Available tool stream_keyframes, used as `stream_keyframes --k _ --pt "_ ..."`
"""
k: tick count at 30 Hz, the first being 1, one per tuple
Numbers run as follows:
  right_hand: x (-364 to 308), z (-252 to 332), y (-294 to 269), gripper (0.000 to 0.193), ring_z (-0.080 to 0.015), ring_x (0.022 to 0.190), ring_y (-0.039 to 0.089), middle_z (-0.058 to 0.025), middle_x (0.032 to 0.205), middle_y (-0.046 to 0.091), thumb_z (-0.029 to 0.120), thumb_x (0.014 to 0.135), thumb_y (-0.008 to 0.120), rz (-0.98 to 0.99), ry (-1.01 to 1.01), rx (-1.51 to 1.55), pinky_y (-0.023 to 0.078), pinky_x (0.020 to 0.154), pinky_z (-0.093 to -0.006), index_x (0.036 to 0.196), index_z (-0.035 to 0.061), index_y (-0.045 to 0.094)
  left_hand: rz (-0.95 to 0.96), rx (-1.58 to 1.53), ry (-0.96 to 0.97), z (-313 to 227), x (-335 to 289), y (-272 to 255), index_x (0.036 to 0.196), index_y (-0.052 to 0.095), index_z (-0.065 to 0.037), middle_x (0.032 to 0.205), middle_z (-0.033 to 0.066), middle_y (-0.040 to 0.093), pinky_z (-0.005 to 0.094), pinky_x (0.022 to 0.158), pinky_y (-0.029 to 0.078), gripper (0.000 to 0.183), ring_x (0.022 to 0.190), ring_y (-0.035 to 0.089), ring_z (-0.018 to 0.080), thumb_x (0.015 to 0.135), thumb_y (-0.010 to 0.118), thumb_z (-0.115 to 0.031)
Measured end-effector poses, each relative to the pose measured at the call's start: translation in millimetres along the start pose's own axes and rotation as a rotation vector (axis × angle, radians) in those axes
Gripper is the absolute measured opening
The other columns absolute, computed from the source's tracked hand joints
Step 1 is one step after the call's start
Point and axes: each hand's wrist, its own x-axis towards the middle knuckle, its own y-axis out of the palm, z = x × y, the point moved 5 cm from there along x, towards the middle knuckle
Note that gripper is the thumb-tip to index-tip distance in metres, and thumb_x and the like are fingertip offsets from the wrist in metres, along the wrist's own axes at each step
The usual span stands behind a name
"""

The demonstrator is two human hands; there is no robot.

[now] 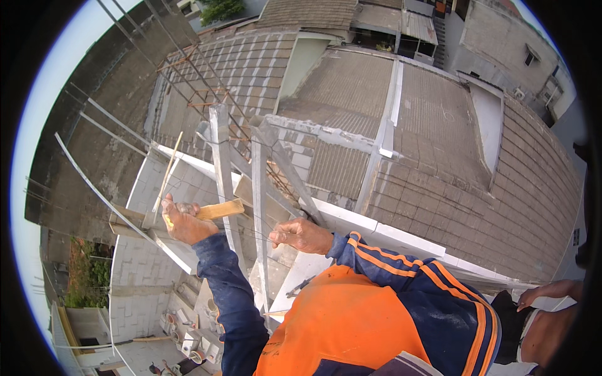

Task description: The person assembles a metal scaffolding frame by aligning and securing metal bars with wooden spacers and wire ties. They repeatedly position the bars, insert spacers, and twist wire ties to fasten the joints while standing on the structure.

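Note:
My left hand point(184, 220) is closed around a short flat piece of yellowish wood point(221, 210), whose free end points right toward a grey post point(223, 169). My right hand point(302, 235) has its fingers curled in a pinch, just right of a second upright grey post point(259, 200). A thin dark line runs near its fingertips; whether the fingers hold it is too fine to tell. Close above my left hand, a thin pale wooden strip point(168, 172) stands slanted.
Rusty rebar point(195, 94) rises behind the posts. A long curved metal strip point(94, 188) slants at left beside a white block wall point(141, 276). Tiled roofs point(439, 169) lie beyond a white ledge point(401, 238). Another person point(552, 319) is at the right edge; buckets and tools lie far below.

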Motion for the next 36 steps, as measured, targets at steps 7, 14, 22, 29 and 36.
stream_keyframes --k 7,14,22,29,36 --pt "-18.6 1.0 -18.1 0.045 -0.0203 0.090 0.060 -0.0096 0.088 0.065 0.047 0.098 0.054 -0.008 -0.113 -0.084 0.046 0.084 -0.0342 0.095 0.0039 0.069 0.057 0.082 -0.058 33.6 10.4 22.2 0.126 0.059 -0.002 0.071 -0.0036 0.035 0.0224 0.055 0.036 0.041 0.060 0.039 0.0079 0.096 0.058 -0.030" --pt "-67.9 6.2 -45.3 0.041 -0.0206 0.097 0.060 -0.0108 0.096 0.065 0.041 0.096 0.058 -0.175 -0.058 -0.126 0.046 0.088 -0.0345 0.102 0.0014 0.066 0.281 0.059 -0.132 55.6 -59.2 101.1 0.121 0.060 -0.002 0.071 -0.0040 0.035 0.0224 0.053 0.036 0.038 0.059 0.039 0.0070 0.096 0.057 -0.030" --pt "-91.4 9.4 -45.7 0.039 -0.0209 0.104 0.060 -0.0121 0.104 0.065 0.035 0.095 0.063 -0.277 -0.016 -0.161 0.046 0.092 -0.0349 0.110 -0.0015 0.062 0.454 -0.029 -0.246 43.1 -111.4 139.7 0.116 0.061 -0.002 0.069 -0.0045 0.036 0.0224 0.051 0.035 0.035 0.059 0.039 0.0061 0.096 0.055 -0.031" --pt "-90.9 6.5 -11.2 0.042 -0.0212 0.110 0.061 -0.0133 0.111 0.065 0.029 0.093 0.067 -0.224 0.021 -0.104 0.047 0.096 -0.0352 0.117 -0.0040 0.059 0.416 -0.033 -0.366 26.6 -95.3 89.6 0.111 0.063 -0.003 0.069 -0.0049 0.037 0.0224 0.050 0.034 0.034 0.058 0.039 0.0052 0.096 0.054 -0.032" --pt "-69.7 96.4 -30.2 0.055 -0.0273 0.104 0.066 -0.0179 0.122 0.062 0.020 0.086 0.074 -0.776 -0.308 -0.454 0.054 0.087 -0.0358 0.132 0.0018 0.051 0.630 0.113 -0.282 8.3 -113.1 54.5 0.095 0.068 0.000 0.067 -0.0040 0.052 0.0205 0.049 0.032 0.022 0.057 0.043 0.0038 0.096 0.060 -0.021"
